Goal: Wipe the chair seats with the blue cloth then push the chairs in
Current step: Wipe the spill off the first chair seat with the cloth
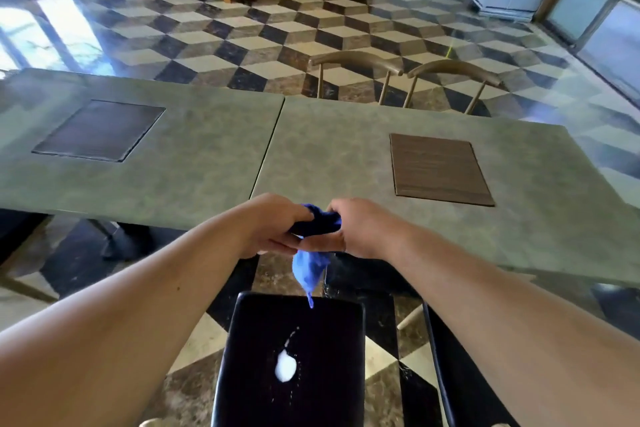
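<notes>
Both hands on the blue cloth (311, 270), centre frame. Left hand (273, 229) and right hand (362, 232) are each curled tight round a bunched end. The tail hangs between them over the far edge of the dark chair seat (322, 340); I can't tell if it touches.

White blob (286, 366) sits mid-seat, lower centre, with a thin splatter trail above it.

Plan for the wipe:
- Flatten the cloth into a pad and work it with one hand.
- Land beyond the trail and gather inward over the blob, not outward.
- Fold to a clean face, then make a second pass.

Seat is narrow, with side edges near the blob, so a sideways stroke risks dumping it on the floor. A second dark seat (450, 385) is just beside, lower right, partly under my right forearm. Table (173, 184) edge is ahead with bare floor between, so the push-in path looks open.
</notes>
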Demonstrator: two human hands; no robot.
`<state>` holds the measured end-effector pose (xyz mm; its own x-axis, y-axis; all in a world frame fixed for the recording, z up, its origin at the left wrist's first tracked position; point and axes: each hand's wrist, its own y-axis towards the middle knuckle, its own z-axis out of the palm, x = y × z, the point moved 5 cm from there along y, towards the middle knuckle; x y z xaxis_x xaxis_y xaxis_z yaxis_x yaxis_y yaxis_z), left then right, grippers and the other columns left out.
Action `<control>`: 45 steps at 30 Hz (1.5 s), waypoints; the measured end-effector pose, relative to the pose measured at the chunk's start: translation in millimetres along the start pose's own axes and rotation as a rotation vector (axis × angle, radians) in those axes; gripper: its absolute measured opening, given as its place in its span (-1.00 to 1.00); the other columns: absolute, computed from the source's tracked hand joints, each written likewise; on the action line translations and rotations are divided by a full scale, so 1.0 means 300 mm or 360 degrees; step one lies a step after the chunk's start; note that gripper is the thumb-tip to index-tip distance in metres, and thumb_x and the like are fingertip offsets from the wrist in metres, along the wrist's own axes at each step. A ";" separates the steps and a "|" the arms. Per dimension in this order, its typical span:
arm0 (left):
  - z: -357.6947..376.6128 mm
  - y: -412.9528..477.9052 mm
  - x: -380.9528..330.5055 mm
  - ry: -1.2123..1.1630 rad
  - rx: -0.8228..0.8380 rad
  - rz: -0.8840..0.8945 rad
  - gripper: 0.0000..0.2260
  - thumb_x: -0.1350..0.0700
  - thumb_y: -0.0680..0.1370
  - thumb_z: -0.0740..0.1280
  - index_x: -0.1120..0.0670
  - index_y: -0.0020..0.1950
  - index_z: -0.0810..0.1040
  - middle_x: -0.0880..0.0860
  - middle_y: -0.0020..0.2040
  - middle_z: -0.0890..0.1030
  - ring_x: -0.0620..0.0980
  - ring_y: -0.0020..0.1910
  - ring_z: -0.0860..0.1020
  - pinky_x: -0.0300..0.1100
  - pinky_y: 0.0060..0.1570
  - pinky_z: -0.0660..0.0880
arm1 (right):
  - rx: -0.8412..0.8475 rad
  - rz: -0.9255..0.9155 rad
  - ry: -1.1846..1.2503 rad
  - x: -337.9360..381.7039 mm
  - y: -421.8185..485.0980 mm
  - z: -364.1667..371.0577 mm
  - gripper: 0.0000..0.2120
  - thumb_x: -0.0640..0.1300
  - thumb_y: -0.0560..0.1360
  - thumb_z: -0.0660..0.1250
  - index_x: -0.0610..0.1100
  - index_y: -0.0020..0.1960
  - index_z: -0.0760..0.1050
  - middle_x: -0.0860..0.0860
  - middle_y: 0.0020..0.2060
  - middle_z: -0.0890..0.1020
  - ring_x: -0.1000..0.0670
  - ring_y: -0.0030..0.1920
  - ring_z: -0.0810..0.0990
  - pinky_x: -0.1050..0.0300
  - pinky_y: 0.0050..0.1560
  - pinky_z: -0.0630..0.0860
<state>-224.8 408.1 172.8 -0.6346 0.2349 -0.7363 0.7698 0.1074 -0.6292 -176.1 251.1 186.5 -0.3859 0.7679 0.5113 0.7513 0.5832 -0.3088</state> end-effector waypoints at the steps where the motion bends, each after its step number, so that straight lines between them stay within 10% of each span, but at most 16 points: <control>1: 0.028 -0.007 -0.012 -0.0070 0.0058 0.0017 -0.87 0.14 0.68 0.35 0.14 0.05 0.68 0.05 -0.10 0.79 0.01 -0.16 0.75 -0.01 0.07 0.70 | 0.0021 -0.0042 -0.0020 0.006 0.003 0.005 -0.46 0.45 0.30 0.50 0.01 -0.08 0.52 0.04 -0.23 0.65 -0.02 -0.22 0.63 0.08 -0.28 0.47; 5: 0.064 -0.021 -0.043 -0.0016 0.0073 0.0116 -0.87 0.15 0.65 0.38 0.06 0.16 0.69 -0.04 0.02 0.78 -0.11 0.01 0.75 -0.09 0.10 0.59 | -0.0050 -0.0127 -0.0056 0.011 0.033 -0.021 -0.82 0.02 0.49 0.41 -0.02 -0.18 0.46 0.03 -0.28 0.63 -0.08 -0.22 0.63 0.04 -0.31 0.44; 9: -0.018 -0.004 -0.019 0.0303 -0.0534 0.0253 -0.88 0.20 0.55 0.44 0.02 0.05 0.64 0.02 -0.04 0.76 -0.06 -0.15 0.72 -0.15 -0.13 0.56 | -0.0115 -0.0271 0.0033 0.038 0.048 -0.034 -0.88 -0.19 0.48 0.30 -0.05 -0.21 0.44 -0.04 -0.27 0.61 -0.14 -0.19 0.60 -0.06 -0.21 0.48; 15: -0.056 0.050 0.205 0.0754 -0.0308 0.0167 -0.15 0.04 0.38 0.62 -0.13 0.59 0.31 -0.04 0.26 0.60 -0.04 0.09 0.64 -0.20 -0.06 0.48 | -0.0217 -0.0386 0.0385 0.077 0.075 0.007 -0.92 -0.31 0.43 0.31 -0.15 -0.19 0.47 0.07 -0.42 0.48 0.05 -0.39 0.40 0.07 -0.33 0.37; 20: -0.107 0.130 0.310 0.1091 -0.0480 0.0290 -0.88 0.01 0.51 0.47 -0.04 -0.02 0.57 -0.04 -0.12 0.63 0.13 -0.05 0.61 -0.12 -0.24 0.38 | -0.0309 -0.0257 0.0424 0.021 0.098 0.053 -0.89 -0.31 0.41 0.34 -0.15 -0.22 0.45 0.02 -0.44 0.49 0.03 -0.40 0.40 0.05 -0.34 0.36; 27: -0.184 0.178 0.397 0.0941 -0.0662 0.0550 -0.88 0.04 0.63 0.31 -0.19 0.04 0.43 -0.06 -0.19 0.60 0.06 -0.24 0.54 -0.10 -0.30 0.36 | -0.0259 0.0431 -0.0322 -0.149 0.125 0.246 -0.85 -0.21 0.42 0.37 -0.12 -0.06 0.42 -0.13 -0.07 0.64 -0.24 -0.01 0.61 0.02 -0.15 0.46; 32: -0.120 0.195 0.402 0.0936 -0.0414 0.0668 -0.84 0.05 0.65 0.27 -0.25 0.07 0.40 -0.04 -0.21 0.62 0.09 -0.24 0.59 -0.14 -0.35 0.40 | -0.0083 0.0216 -0.0270 -0.051 0.129 0.474 -0.25 0.15 0.39 0.53 0.12 0.49 0.29 -0.09 0.25 0.50 -0.22 0.25 0.50 -0.14 0.16 0.55; 36: -0.128 0.203 0.442 0.0973 -0.0316 0.0664 -0.83 0.05 0.66 0.27 -0.25 0.09 0.41 0.01 -0.14 0.64 0.09 -0.27 0.62 -0.07 -0.44 0.50 | -0.0040 0.0006 -0.0064 0.014 0.203 0.591 -0.95 -0.01 0.55 0.33 0.06 0.00 0.48 0.03 -0.05 0.61 -0.14 0.02 0.62 -0.06 -0.04 0.56; 45: -0.244 0.330 0.763 0.1659 -0.0042 0.0419 -0.83 -0.07 0.58 0.44 -0.12 -0.03 0.45 -0.04 -0.01 0.64 0.11 0.02 0.61 -0.06 -0.21 0.41 | -0.0049 -0.0034 0.0059 -0.108 0.276 0.724 -0.80 -0.14 0.46 0.40 0.01 -0.19 0.37 0.07 -0.30 0.54 0.03 -0.28 0.50 0.07 -0.35 0.32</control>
<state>-288.7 543.3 -39.9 -0.0868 0.9604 -0.2648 0.8828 -0.0490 -0.4671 -217.5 332.1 -29.9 -0.3825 0.7444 0.5473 0.7593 0.5908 -0.2728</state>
